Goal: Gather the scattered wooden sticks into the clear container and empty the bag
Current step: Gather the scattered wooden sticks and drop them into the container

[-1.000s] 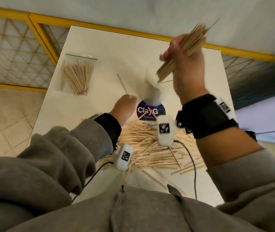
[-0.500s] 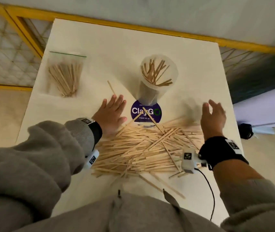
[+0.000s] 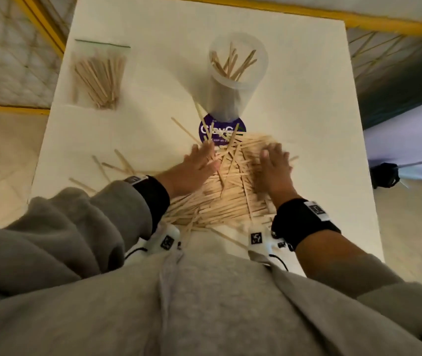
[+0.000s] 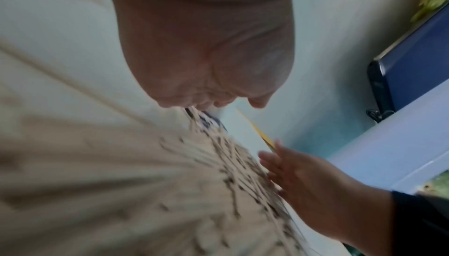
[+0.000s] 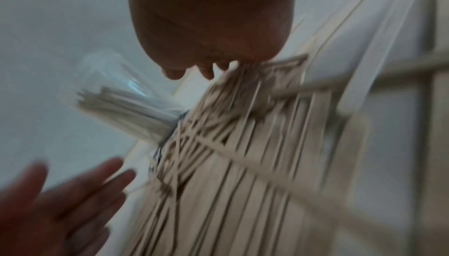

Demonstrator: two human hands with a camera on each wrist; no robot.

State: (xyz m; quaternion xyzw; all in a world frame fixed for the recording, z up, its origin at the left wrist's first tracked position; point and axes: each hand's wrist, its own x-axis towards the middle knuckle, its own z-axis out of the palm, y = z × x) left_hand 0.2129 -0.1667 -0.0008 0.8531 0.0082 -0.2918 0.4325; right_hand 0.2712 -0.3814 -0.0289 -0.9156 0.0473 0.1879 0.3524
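Observation:
A heap of flat wooden sticks [image 3: 230,186] lies on the white table [image 3: 307,98] in front of me. My left hand [image 3: 197,165] presses flat against the heap's left side, fingers straight. On the right side my right hand [image 3: 272,168] does the same, blurred. Just beyond the heap the clear container [image 3: 235,70] stands upright with several sticks inside; the right wrist view shows the container [image 5: 126,96] too. A clear zip bag [image 3: 99,75] with sticks in it lies at the table's far left. Both wrist views are blurred and show the sticks [image 4: 218,173] squeezed between my hands.
A round purple sticker [image 3: 204,129] lies under the container's near side, partly covered by sticks. A few stray sticks [image 3: 112,165] lie left of my left wrist. A yellow railing [image 3: 384,21] runs behind the table. The floor drops off at both table sides.
My right hand dropped its bundle into the container and came down to the table. Both hands have moved inward, pushing the spread-out sticks into a tighter heap.

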